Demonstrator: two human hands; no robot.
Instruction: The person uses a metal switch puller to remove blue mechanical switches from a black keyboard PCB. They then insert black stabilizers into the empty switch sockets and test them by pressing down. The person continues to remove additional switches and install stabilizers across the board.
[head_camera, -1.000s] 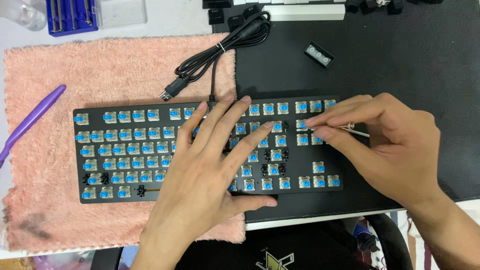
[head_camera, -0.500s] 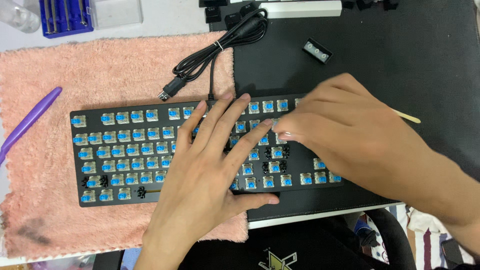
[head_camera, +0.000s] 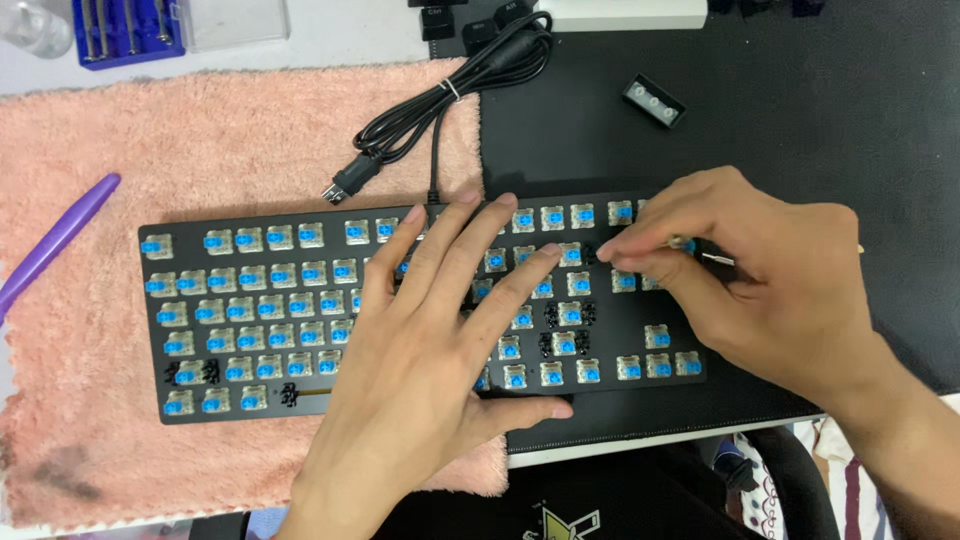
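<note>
L hand (head_camera: 430, 350) flat, fingers spread wide, pressing keyboard (head_camera: 250, 310) at frame centre. R hand (head_camera: 770, 280) pinching thin tool (head_camera: 712, 256), tip at switches, upper-right of board. Board half on pink towel (head_camera: 200, 140), half on black mat (head_camera: 800, 110). Cable (head_camera: 440, 110) coiled beyond; purple pen (head_camera: 55, 245) far left.

Black keyboard (head_camera: 300, 310), keycaps off, blue switches; thin tool (head_camera: 712, 256) above.
</note>
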